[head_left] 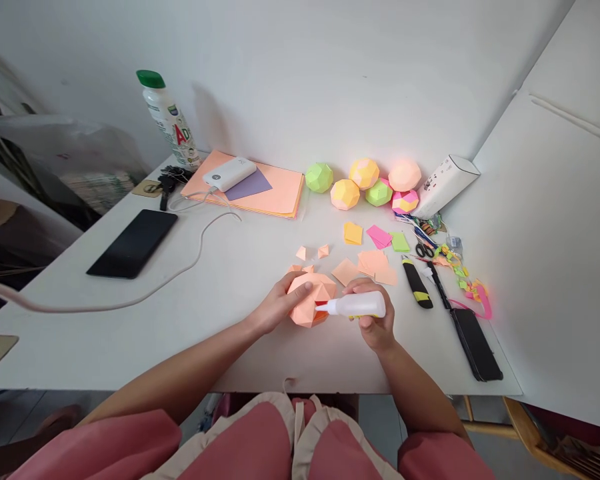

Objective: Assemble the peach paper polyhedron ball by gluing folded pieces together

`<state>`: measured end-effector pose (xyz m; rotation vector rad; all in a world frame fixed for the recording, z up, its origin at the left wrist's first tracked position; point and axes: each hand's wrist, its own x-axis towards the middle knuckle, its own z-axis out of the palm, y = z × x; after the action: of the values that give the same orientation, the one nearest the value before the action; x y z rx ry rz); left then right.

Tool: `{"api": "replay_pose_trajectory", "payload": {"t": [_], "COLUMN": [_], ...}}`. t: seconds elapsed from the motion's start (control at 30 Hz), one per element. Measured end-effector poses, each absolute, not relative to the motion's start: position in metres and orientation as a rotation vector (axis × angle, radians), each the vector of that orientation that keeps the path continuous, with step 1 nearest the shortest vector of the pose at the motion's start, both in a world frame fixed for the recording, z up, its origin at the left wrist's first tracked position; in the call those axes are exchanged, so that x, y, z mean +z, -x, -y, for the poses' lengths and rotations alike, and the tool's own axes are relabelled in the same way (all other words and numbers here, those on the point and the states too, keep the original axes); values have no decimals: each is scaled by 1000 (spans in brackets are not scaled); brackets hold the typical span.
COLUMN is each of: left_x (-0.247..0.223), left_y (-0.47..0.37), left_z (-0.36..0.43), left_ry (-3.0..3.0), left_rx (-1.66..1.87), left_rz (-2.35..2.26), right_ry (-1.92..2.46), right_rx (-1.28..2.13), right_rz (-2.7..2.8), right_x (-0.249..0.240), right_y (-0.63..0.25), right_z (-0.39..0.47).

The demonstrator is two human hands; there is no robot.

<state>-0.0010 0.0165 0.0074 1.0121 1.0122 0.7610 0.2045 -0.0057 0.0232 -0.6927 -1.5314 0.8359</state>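
Observation:
My left hand is closed round the left side of a peach faceted paper ball, thumb on top. The ball has an opening on its right side, its inside showing deep orange. In my right hand lies a white squeeze glue bottle, held sideways with its narrow nozzle pointing left at the edge of that opening. Whether the tip touches the paper I cannot tell. Just beyond the ball sit two small folded peach pieces. Flat peach paper squares lie past my right hand.
Several finished paper balls line the wall. Orange, pink and green paper squares lie before them. To the right are a cutter, scissors and a black phone-like case. Leftward are a phone, power bank, cable and bottle.

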Motion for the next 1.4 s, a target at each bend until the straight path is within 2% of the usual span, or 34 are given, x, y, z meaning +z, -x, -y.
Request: {"api": "replay_pose_trajectory", "payload": {"t": [1.4], "left_x": [3], "left_y": [3], "left_z": [-19], "left_ry": [-1007], "left_rx": [783], "left_rz": [-936], "right_ry": [703], "right_rx": [1035], "right_rz": [1326], "right_x": [16], "right_y": [-209], "right_z": [3]}}
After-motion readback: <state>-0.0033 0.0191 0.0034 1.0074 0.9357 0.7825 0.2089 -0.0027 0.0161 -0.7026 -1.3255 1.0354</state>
